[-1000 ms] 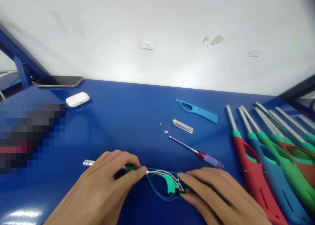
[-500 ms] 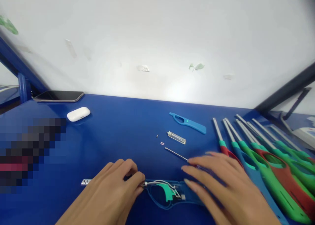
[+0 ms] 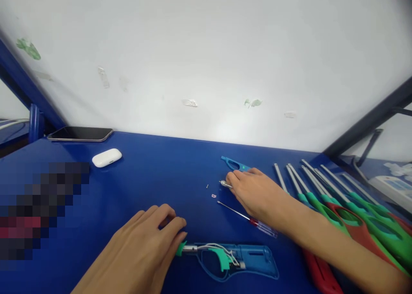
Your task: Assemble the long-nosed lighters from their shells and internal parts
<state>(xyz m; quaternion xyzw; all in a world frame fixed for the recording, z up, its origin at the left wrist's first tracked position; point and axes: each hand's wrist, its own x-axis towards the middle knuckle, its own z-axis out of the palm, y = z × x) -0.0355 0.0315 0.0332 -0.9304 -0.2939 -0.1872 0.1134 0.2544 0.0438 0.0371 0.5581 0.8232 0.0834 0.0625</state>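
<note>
My left hand (image 3: 141, 244) is closed around the metal tube end of an opened blue lighter casing (image 3: 257, 259), which lies on the blue table with white wires and a green trigger (image 3: 221, 259) showing inside. Farther forward, my right hand (image 3: 251, 189) has its fingers closed on a small clear fuel tank (image 3: 226, 184), whose nozzle end sticks out to the left. Just behind that hand is the blue casing half (image 3: 233, 163). A screwdriver (image 3: 251, 219) with a red and clear handle lies below my right hand.
Several assembled lighters (image 3: 354, 216) with green, red and blue handles lie at the right. A tiny screw (image 3: 207, 186) and a small pink part (image 3: 214, 195) are near the middle. A white case (image 3: 107, 157) and a phone (image 3: 80, 133) sit at the back left.
My right hand has moved forward from beside the opened casing to the clear tank and closed on it, uncovering the screwdriver handle and casing end. The view has shifted slightly.
</note>
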